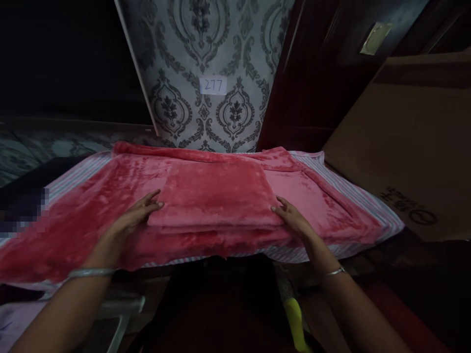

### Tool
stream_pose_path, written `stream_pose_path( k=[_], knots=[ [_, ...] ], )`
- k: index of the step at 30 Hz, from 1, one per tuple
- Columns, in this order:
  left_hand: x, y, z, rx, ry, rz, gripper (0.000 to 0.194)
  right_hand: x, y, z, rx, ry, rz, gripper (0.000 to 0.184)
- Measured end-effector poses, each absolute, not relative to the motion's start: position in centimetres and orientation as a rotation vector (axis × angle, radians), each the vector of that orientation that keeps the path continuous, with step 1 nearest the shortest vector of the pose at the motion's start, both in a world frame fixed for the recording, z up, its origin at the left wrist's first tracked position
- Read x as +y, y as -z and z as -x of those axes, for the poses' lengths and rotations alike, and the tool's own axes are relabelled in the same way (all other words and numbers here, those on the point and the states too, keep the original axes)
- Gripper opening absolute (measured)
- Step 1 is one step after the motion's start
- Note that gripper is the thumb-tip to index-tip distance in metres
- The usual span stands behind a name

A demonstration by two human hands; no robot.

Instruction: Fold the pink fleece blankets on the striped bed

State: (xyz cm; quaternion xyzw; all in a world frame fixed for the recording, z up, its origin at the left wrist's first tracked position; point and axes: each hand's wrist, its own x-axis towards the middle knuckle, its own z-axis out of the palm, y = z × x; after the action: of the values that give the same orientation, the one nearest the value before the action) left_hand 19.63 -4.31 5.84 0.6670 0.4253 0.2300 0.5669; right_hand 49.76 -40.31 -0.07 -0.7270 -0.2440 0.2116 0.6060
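Observation:
A folded pink plush blanket lies in a neat rectangle in front of me. Beneath it spreads a larger red-pink plush blanket, rumpled at the left and rolled along its back edge. My left hand is at the left edge of the folded blanket, thumb and fingers apart, the fingertips close to the fabric. At the opposite edge, my right hand touches the side with its fingers parted. Both hands have their palms turned inward, and each wrist wears a bangle.
A striped cloth shows under the blankets. On the right stands a large cardboard box. A dark screen is at the left, before patterned wallpaper bearing a paper label marked 277. Below is a yellow-green handle.

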Motion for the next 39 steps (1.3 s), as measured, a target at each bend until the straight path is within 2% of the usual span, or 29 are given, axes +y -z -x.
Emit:
stream_pose_path(
  k=[3,6,10,15,18,26,39],
  knots=[
    [-3.0,-7.4,-20.1,1.003,-0.671,-1.723,0.071,-39.6,-1.1,-51.5,-0.611,-0.264,1.908,0.074],
    [-3.2,-9.1,-23.1,0.861,-0.828,-2.096,0.066,-35.8,-3.9,-52.0,-0.831,0.017,2.034,0.066],
    [-5.6,-11.0,-30.3,0.602,-0.590,-2.568,0.063,-28.1,-8.1,-51.0,-1.186,0.132,2.201,0.061],
    [-6.0,-12.2,-37.7,0.738,-0.383,-2.908,0.060,-21.5,-10.2,-51.1,-1.141,0.087,2.520,0.059],
    [-4.9,-10.5,-39.2,0.859,-0.394,-2.913,0.057,-19.9,-8.9,-51.7,-1.120,0.055,2.593,0.057],
    [-3.7,-2.9,-38.7,0.977,-0.446,-2.953,0.057,-19.4,-1.1,-52.5,-1.185,0.141,2.564,0.055],
    [-3.9,-1.8,-39.1,1.014,-0.421,-2.951,0.058,-19.6,-0.6,-52.2,-1.167,0.186,2.541,0.052]
  ],
)
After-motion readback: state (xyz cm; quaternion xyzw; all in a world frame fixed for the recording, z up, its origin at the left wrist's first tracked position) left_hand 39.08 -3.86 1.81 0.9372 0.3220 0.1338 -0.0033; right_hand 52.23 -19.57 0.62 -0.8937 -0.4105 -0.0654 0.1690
